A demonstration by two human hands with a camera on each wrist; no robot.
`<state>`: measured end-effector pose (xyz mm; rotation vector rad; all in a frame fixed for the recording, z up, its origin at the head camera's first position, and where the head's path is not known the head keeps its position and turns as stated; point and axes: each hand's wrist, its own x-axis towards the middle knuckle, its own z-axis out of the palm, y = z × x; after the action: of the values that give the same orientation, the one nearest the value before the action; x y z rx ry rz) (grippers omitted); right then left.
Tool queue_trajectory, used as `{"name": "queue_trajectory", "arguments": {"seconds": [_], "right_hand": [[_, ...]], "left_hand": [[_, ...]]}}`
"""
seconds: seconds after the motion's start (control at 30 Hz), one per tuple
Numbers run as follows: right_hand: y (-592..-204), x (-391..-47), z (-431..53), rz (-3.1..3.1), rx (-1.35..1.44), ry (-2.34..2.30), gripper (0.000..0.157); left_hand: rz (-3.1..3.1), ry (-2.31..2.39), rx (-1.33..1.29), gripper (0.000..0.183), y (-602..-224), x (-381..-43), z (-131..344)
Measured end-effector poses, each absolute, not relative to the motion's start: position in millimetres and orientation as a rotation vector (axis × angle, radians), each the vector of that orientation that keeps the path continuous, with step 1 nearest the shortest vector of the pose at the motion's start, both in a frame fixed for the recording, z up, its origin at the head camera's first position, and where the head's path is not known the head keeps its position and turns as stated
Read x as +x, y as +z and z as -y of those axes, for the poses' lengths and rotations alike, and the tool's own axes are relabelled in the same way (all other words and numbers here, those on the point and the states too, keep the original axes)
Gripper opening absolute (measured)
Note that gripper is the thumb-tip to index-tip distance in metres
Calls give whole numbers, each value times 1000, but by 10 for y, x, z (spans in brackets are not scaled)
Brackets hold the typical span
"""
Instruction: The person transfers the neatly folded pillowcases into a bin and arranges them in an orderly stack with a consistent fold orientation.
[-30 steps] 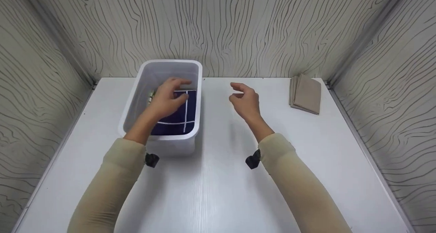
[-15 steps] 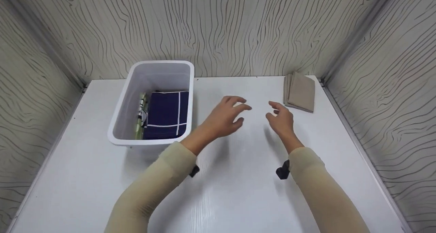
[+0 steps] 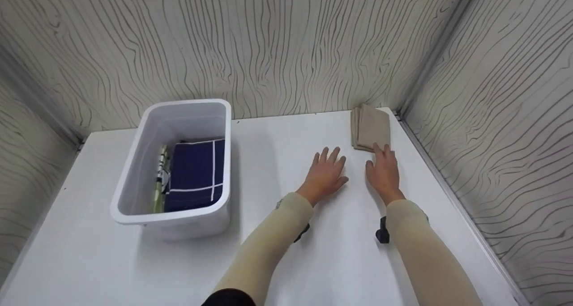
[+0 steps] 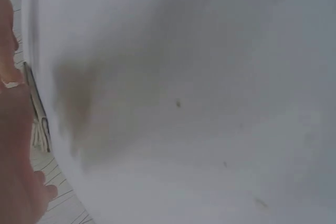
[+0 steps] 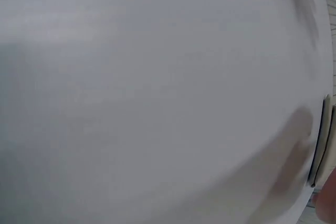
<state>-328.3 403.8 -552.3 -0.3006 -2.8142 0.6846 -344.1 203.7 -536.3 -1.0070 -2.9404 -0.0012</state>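
Note:
A folded beige cloth (image 3: 374, 126) lies at the back right corner of the white table; its layered edge also shows in the left wrist view (image 4: 38, 109) and the right wrist view (image 5: 324, 145). My right hand (image 3: 385, 172) is at the cloth's near edge, fingertips overlapping it; whether they touch cannot be told. Over the table, to the left of it, my left hand (image 3: 325, 176) has its fingers spread and holds nothing. A white plastic tub (image 3: 188, 227) stands on the left. Inside it are a folded navy cloth (image 3: 192, 172) with white lines and a green patterned folded cloth (image 3: 160, 180) standing on edge.
The white table (image 3: 286, 140) meets a wood-grain patterned back wall (image 3: 268, 51) just behind the beige cloth. A similar side wall (image 3: 501, 118) rises close on the right. The tub's raised rim (image 3: 227, 163) stands left of both hands.
My left hand has moved right from over the tub and spread its fingers. My right hand has moved right to the beige cloth. The head view has turned rightward.

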Motion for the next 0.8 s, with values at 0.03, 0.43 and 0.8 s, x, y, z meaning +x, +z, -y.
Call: {"name": "queue_trajectory", "arguments": {"seconds": [0.03, 0.43, 0.8], "right_hand": [[-5546, -3273, -4074, 2835, -298, 659, 59], [-5587, -3306, -4304, 2993, -280, 581, 64], [-5620, -3344, -4317, 3032, -218, 523, 55]], "left_hand": [[2950, 23, -1003, 66, -5411, -3458, -2102], [2883, 218, -1023, 72, -5568, -3604, -2560], [2866, 223, -1031, 73, -5568, -3775, -2655]]}}
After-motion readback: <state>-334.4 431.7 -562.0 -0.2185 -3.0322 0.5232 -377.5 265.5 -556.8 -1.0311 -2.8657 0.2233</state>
